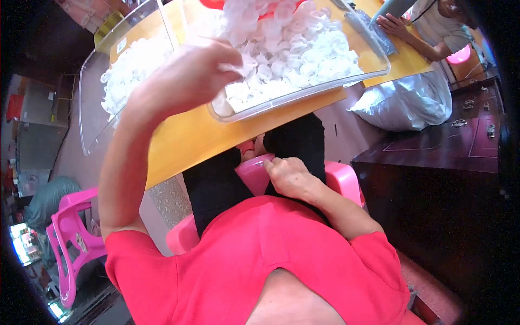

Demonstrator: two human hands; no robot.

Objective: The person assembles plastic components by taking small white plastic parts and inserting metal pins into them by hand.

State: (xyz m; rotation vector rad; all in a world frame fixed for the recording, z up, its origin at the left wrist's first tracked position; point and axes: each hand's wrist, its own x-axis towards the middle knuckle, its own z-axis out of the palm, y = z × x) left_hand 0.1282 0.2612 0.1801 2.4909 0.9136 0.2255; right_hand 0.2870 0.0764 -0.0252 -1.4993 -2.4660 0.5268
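Observation:
My left hand (pixel 197 70) is raised over the near left edge of a clear plastic bin (pixel 303 96). It is smeared by motion; its fingers look bent, and white shows between thumb and fingers, but I cannot make out whether they hold a piece. Small white plastic ring-like pieces (pixel 295 54) are heaped in the bin. In my lap, my right hand (pixel 292 176) is closed, its thumb and forefinger pressed together. A small shiny bit (pixel 261 163) shows at their tips, too small to name.
A second clear bin (pixel 82 116) holding white pieces (pixel 135 70) stands at the left on the yellow table (pixel 216 138). Across the table, at far right, is another person's hand (pixel 392 25). A white sack (pixel 403 103) lies beside a dark cabinet (pixel 428 146). Left stands a pink chair (pixel 67 238).

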